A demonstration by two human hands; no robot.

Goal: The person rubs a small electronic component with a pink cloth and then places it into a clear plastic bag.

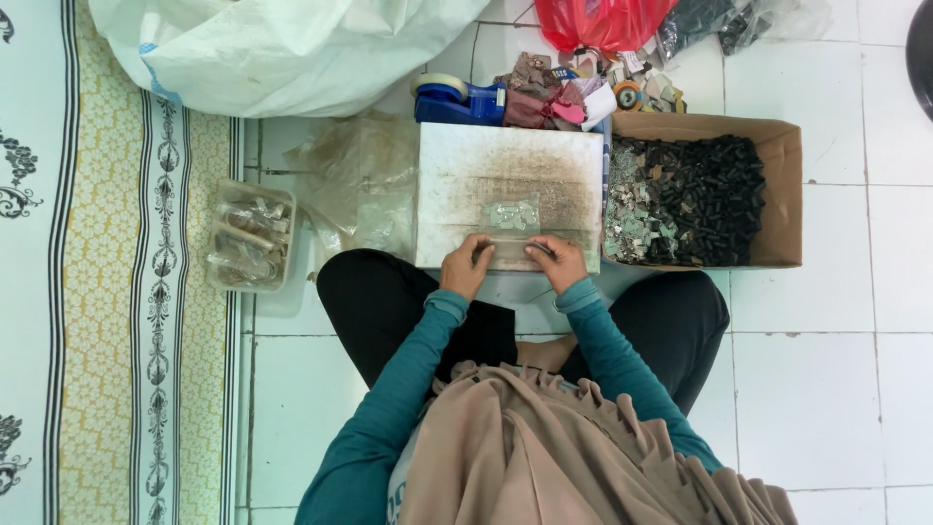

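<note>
While a clear bag (512, 216) lies near the board's (466, 170) 6 o'clock edge, both hands pinch a clear strip (505, 249): left hand (466, 266) at 9 o'clock, right hand (558, 262) at 3. Box (787, 185) of black parts sits at 3 o'clock of the board.

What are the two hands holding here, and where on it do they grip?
A small clear plastic bag on the white board. The left hand pinches its left end, the right hand its right end.
</note>
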